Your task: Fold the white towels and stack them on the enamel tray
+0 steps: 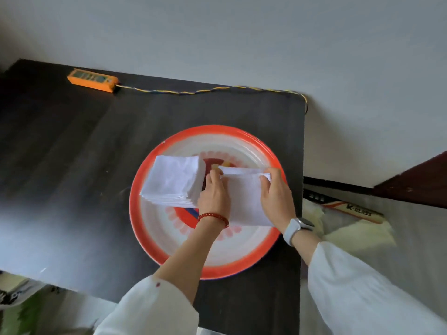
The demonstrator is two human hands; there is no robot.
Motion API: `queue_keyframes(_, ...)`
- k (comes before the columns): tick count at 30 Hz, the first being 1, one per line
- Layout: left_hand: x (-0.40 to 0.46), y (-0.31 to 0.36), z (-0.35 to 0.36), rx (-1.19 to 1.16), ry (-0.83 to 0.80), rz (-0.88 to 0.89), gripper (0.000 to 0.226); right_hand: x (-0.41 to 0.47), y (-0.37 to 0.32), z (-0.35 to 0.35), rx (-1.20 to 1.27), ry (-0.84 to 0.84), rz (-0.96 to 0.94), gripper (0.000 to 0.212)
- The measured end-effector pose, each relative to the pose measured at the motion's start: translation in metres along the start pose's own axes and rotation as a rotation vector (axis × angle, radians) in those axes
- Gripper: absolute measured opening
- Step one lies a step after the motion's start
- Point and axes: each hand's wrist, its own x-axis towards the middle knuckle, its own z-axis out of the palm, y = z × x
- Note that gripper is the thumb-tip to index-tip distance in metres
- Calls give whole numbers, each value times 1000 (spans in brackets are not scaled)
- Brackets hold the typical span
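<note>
Now my left hand (214, 194) and right hand (274, 197) pinch the far edge of a white towel (244, 201) on the enamel tray (242, 257), just right of the folded stack (175, 180), on the dark counter (72, 165).

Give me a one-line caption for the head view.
Both hands, left and right, fold a white towel beside the folded stack on the red-rimmed enamel tray.

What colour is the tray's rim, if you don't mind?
Orange-red rim, clearest in the head view.
</note>
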Motion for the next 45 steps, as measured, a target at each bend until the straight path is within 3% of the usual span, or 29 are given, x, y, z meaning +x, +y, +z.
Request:
queue_keyframes(10, 66, -5, 16, 208, -121, 4, 30, 50, 14, 31, -146, 20, 56, 21)
queue_keyframes(15, 47, -26, 24, 457, -126, 317, 42, 31, 15, 32, -328, 36, -110, 51)
queue_keyframes(19, 37, -43, 33, 660, -252, 482, 49, 6, 23, 38, -589, -41, -219, 41)
queue_keyframes(21, 36, -50, 35, 683, -302, 482, 51, 1, 23, 44, -724, -114, -198, 46)
queue_keyframes(27, 33, -66, 39, 759, -478, 478, 78, -3, 30, 49, -784, -304, -133, 59)
queue_keyframes(30, 35, -61, 37, 801, -497, 454, 60, -4, 25, 45, -793, -395, -135, 69)
queue_keyframes(32, 38, -49, 30, 789, -535, 410, 55, 0, 17, 34, -703, -413, -127, 58)
queue_keyframes(35, 38, -19, 6, 732, -432, 441, 51, -4, 0, 7, -490, -198, -159, 38)
queue_keyframes(39, 28, 51, -17, 674, -385, 552, 45, -24, -19, -57, -217, 8, 9, 27)
queue_keyframes(43, -6, 135, 0, 436, -347, 768, 38, -57, -3, -150, -215, 214, 124, 29)
queue_keyframes(45, -49, 177, 21, 379, -403, 879, 37, -92, 14, -202, -211, 342, 181, 28)
